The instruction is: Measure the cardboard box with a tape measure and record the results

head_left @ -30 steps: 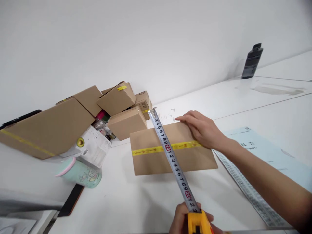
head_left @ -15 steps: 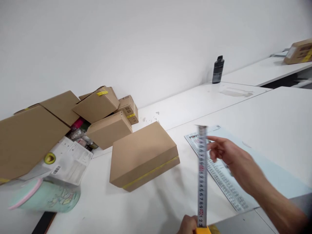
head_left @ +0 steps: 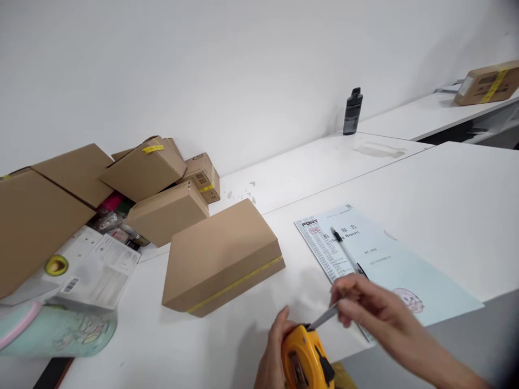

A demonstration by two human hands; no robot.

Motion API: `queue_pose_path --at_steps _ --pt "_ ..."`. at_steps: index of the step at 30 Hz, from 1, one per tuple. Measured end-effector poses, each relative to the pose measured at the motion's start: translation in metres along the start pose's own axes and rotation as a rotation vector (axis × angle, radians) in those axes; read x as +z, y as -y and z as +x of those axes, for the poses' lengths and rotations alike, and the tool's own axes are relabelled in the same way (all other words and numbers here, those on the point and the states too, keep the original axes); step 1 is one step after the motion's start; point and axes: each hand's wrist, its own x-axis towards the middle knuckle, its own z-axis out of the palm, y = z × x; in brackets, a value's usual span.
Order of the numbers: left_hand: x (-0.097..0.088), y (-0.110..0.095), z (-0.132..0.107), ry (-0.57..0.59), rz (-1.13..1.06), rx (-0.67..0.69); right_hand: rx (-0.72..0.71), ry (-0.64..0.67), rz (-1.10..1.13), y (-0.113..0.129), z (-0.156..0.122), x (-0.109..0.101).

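A yellow and black tape measure sits in my left hand at the bottom of the view, over the table's front part. From its mouth a short piece of metal blade runs up and right to my right hand. The right fingers are pinched round the blade's end, which they hide. Just beyond that hand, a pen lies on a pale blue printed report. To the left of the report rests a closed cardboard box with yellow tape along its side.
More cardboard boxes are piled at the left against the wall, beside a white printed package. A mint green cup lies at the lower left. A dark bottle stands at the back, and a taped box at far right.
The long upright blade is now mostly inside the case. My right hand has come down and closed on its end. The tape measure and left hand have risen into view; the pen is uncovered.
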Motion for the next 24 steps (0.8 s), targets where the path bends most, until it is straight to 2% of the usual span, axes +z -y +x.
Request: queue_pose_path --at_steps 2,3,5,8,10,12,15,17,21,24 --pt "-0.005 -0.004 0.001 -0.051 0.046 0.051 -0.038 0.106 -0.124 -0.002 0.006 0.009" --pt "-0.006 -0.005 0.001 -0.095 0.109 0.065 -0.049 0.11 -0.195 -0.004 0.012 0.007" --pt "-0.005 -0.008 0.002 -0.193 0.235 0.094 -0.015 0.019 -0.361 -0.014 0.03 -0.01" --pt "-0.006 -0.011 0.009 -0.31 0.351 0.198 0.127 -0.259 -0.726 -0.035 0.062 -0.048" --pt "-0.009 -0.01 0.017 -0.364 0.43 0.251 0.169 -0.262 -0.877 -0.048 0.079 -0.066" --pt "-0.013 -0.006 0.026 -0.405 0.533 0.267 0.142 -0.196 -0.928 -0.058 0.09 -0.075" --pt "-0.018 0.004 0.038 -0.42 0.686 0.278 0.092 -0.107 -0.831 -0.063 0.094 -0.079" --pt "-0.02 0.011 0.043 -0.389 0.768 0.297 0.105 -0.084 -0.607 -0.06 0.092 -0.084" --pt "-0.023 0.019 0.048 -0.38 0.909 0.395 0.088 -0.139 -0.013 -0.049 0.083 -0.104" --pt "-0.012 0.011 0.046 -0.35 0.977 0.526 0.056 -0.207 0.115 -0.043 0.076 -0.111"
